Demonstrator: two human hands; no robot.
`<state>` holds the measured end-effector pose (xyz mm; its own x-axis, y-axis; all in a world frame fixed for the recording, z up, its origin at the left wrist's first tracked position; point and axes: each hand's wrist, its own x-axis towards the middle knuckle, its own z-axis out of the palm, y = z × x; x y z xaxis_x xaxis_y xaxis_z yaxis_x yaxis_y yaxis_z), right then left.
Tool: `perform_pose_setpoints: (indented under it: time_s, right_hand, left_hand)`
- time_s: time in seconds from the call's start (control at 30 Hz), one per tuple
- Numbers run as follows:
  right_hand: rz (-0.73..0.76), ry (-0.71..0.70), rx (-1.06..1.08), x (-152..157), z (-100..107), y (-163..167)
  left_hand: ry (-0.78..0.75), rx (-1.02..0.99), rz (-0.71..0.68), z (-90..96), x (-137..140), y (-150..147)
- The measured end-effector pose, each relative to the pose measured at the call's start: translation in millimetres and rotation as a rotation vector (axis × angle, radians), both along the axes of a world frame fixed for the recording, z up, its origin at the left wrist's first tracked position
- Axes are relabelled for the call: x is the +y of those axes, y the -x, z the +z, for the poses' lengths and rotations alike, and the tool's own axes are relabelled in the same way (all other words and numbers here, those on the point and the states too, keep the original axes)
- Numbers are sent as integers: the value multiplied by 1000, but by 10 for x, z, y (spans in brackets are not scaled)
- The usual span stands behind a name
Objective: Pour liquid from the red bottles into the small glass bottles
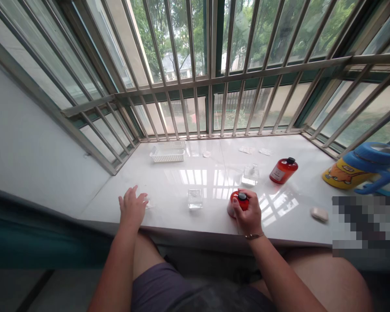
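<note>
1. The right hand (251,213) was closed around a translucent red bottle with a black cap (231,209), near the front edge of the glossy white worktop (169,218); whether its base touched the surface could not be told.
2. The left hand (131,208) held nothing visible, its fingers spread wide over the worktop's front edge, just beside a small crumpled white scrap (150,203).
3. Between the hands stood a clear, square-sided glass container (195,200), apart from both.
4. A second clear glass container (249,177) stood just behind the held bottle, with another translucent red bottle with a black cap (283,170) to its right.
5. A white perforated plastic basket (167,158) sat at the back left.
6. On the far right stood a yellow-and-blue jug with a blue handle (346,170); a small pale rounded block (319,214) lay nearer the front.
</note>
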<state>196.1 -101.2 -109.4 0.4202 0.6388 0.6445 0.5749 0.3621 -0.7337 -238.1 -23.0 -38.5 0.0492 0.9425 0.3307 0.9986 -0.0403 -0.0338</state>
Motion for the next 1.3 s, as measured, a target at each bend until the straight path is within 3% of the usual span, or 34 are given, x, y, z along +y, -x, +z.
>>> perform_pose_setpoints:
  time_s: [0.2, 0.4, 0.5, 0.6, 0.73, 0.83, 1.0, 1.3]
  right_hand:
    - [6, 4, 4, -3, -5, -3]
    - [7, 13, 7, -3, 6, 2]
    - [1, 10, 25, 3, 7, 10]
    - [23, 17, 26, 1, 8, 33]
    - [19, 48, 2, -23, -52, 114]
    - [-5, 96, 78, -43, -160, 195]
    - [-18, 134, 137, -58, -267, 258]
    - [10, 133, 110, -43, -226, 264]
  left_hand:
    - [244, 16, 47, -260, 132, 208]
    - [173, -130, -31, -189, 71, -9]
    - [59, -306, -227, -51, -22, -345]
    - [22, -555, -478, 123, -168, -867]
    - [148, -784, -740, 284, -384, -1724]
    - [257, -859, -883, 298, -459, -2305]
    - [336, -882, -931, 217, -427, -2792]
    - [312, -1044, -821, 170, -368, -2852]
